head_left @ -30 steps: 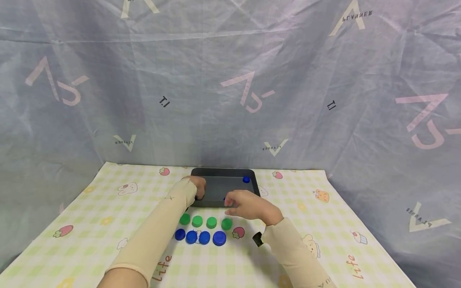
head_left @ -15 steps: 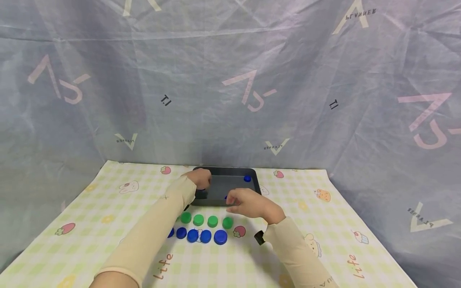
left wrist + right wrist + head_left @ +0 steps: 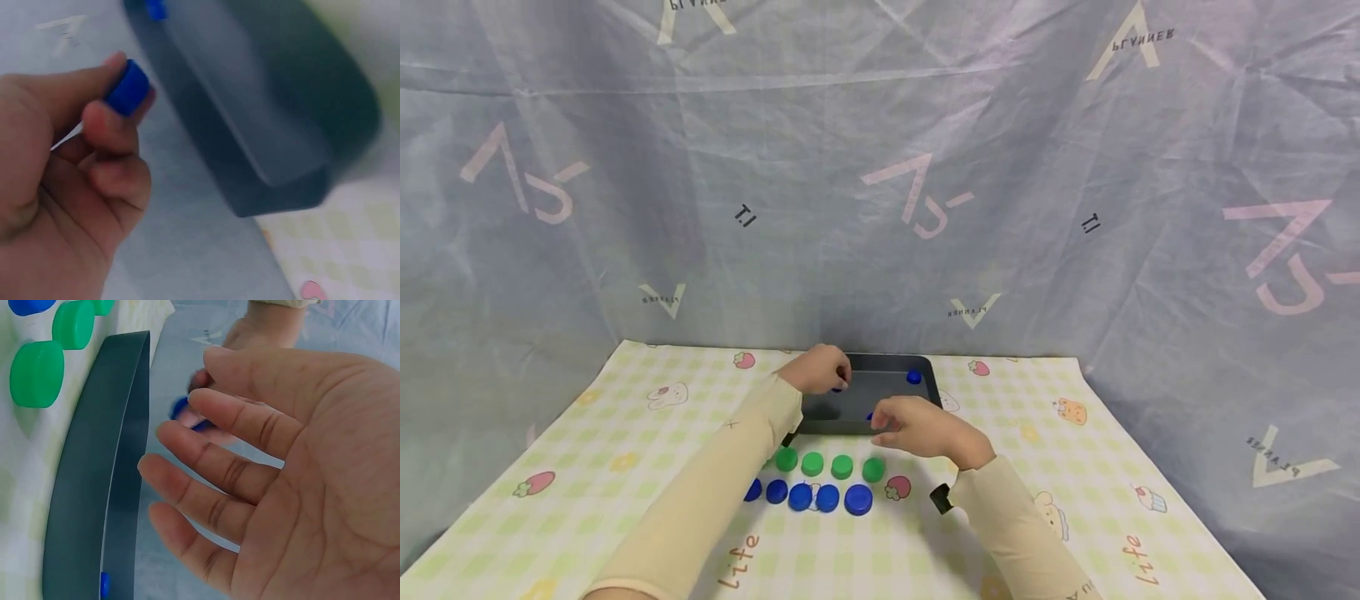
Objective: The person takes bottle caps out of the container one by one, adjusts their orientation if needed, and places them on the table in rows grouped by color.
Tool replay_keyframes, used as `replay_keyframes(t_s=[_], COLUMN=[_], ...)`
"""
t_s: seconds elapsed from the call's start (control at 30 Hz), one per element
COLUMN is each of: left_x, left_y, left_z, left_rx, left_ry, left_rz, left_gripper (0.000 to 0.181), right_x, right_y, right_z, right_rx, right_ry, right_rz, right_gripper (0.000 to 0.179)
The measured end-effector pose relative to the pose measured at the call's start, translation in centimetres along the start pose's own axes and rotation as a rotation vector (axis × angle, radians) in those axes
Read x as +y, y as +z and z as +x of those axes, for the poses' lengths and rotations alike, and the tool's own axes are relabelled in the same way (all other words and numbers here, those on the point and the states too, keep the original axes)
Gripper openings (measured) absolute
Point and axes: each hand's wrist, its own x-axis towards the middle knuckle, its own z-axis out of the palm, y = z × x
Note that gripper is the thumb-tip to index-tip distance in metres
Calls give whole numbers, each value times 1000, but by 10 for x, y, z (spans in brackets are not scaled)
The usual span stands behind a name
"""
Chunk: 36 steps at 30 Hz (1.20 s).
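Observation:
My left hand [image 3: 816, 369] pinches a blue bottle cap [image 3: 129, 87] between thumb and fingers, over the left part of a dark grey tray [image 3: 865, 427]. My right hand [image 3: 917, 425] hovers at the tray's front right rim, fingers loosely bent and apart, with nothing in it. Inside the tray, one blue cap [image 3: 913, 377] lies at the back right corner. Another blue cap [image 3: 870, 416] sits near the front wall, mostly hidden behind the right fingers.
In front of the tray, a row of several green caps [image 3: 842, 466] lies on the checked tablecloth [image 3: 1030, 550]. Closer to me runs a row of several blue caps [image 3: 827, 497]; my left sleeve [image 3: 722, 467] covers the left ends. A grey curtain [image 3: 880, 250] hangs behind the table.
My left hand has risen from the tray's front left and moved back and to the right. Its sleeve now uncovers another blue cap in the row. My right hand has stayed put.

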Motion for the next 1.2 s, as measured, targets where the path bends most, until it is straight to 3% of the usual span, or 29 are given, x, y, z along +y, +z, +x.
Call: replay_keyframes(t_s=[0.27, 0.5, 0.63, 0.83, 1.07, 1.2], left_x=[18, 30, 33, 37, 52, 62], left_y=[-18, -20, -14, -5, -7, -9], left_z=[-19, -52, -75, -101, -110, -111], left_rx=[84, 221, 373, 607, 725, 757], left_ry=[-11, 43, 132, 340, 548, 606], left_rz=[-227, -313, -282, -189, -130, -124], left_gripper=[19, 12, 8, 10, 17, 20], right_x=[-3, -10, -15, -25, -38, -45], right_y=[-4, -9, -10, -9, -12, -15], right_z=[-5, -6, -5, -6, -13, -18], right_rx=[19, 165, 253, 303, 367, 377], right_ry=[-15, -66, -105, -152, -203, -209], right_rz=[17, -3, 65, 161, 314, 391], right_gripper=[15, 7, 4, 9, 10, 15])
